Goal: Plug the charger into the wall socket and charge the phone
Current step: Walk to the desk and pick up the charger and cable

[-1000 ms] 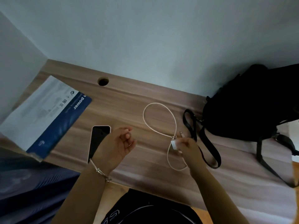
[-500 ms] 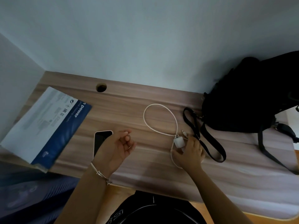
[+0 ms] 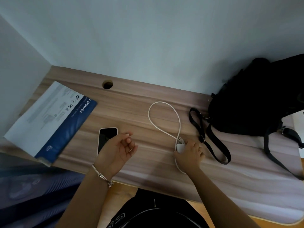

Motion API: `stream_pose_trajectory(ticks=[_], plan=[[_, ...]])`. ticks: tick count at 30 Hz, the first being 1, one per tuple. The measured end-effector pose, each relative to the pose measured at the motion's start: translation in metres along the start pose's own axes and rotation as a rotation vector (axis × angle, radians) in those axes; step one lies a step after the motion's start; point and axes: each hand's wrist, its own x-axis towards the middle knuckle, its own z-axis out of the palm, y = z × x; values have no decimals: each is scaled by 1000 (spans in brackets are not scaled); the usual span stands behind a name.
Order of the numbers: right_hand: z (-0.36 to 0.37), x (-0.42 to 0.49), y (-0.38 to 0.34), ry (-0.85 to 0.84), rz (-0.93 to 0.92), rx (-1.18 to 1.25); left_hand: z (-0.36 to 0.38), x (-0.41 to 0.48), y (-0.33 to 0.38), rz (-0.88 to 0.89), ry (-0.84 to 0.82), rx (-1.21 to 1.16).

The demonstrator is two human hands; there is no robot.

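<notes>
A white charger block (image 3: 180, 146) lies on the wooden desk (image 3: 139, 111), and my right hand (image 3: 190, 153) grips it from the right. Its white cable (image 3: 162, 116) loops away across the desk toward the wall. A dark-screened phone (image 3: 106, 137) lies face up to the left. My left hand (image 3: 117, 151) hovers over the phone's near end with loosely curled fingers and holds nothing. No wall socket is in view.
A blue and white packet (image 3: 49, 119) lies at the desk's left end. A black bag (image 3: 256, 99) with long straps (image 3: 210, 137) sits at the right against the wall. A round cable hole (image 3: 107, 84) is near the back edge.
My right hand lowered the charger block from above the desk down onto it. The view tilted up a little. My left hand stayed where it was.
</notes>
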Motion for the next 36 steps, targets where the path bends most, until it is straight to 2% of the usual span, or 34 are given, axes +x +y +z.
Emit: stream_pose_trajectory(ticks=[8, 18, 26, 36], plan=[[6, -7, 5, -2, -149, 3, -5, -4, -1, 16, 52, -15], [3, -11, 8, -54, -221, -157, -14, -3, 2, 21, 51, -33], [-1, 2, 16, -92, -281, 2, -18, -4, 5, 20, 65, -30], [-6, 1, -2, -155, -218, 203, -41, -4, 15, 71, 154, -10]])
